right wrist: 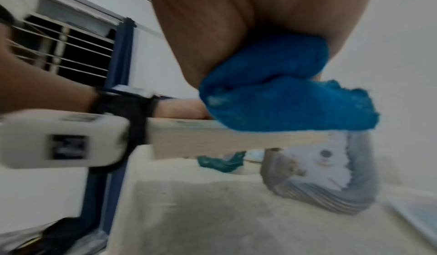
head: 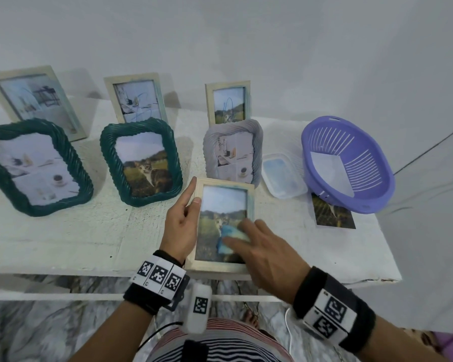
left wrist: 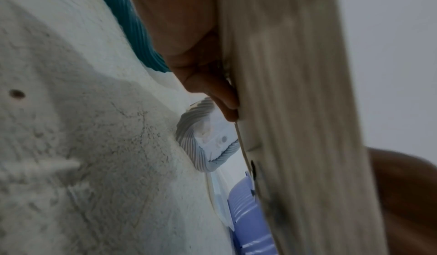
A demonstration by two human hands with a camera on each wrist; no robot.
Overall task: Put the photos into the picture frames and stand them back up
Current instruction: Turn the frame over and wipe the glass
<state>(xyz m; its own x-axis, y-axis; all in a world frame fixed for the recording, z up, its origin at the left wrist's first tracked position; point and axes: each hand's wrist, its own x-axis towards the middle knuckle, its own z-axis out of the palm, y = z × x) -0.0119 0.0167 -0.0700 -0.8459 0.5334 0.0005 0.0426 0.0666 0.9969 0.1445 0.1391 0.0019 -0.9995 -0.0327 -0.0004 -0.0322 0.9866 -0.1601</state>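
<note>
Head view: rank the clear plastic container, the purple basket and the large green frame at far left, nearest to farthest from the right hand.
From the right hand, which presses a blue cloth on the held frame:
1. Clear plastic container, just beyond it to the right.
2. Purple basket, further right.
3. Large green frame, far left.
</note>
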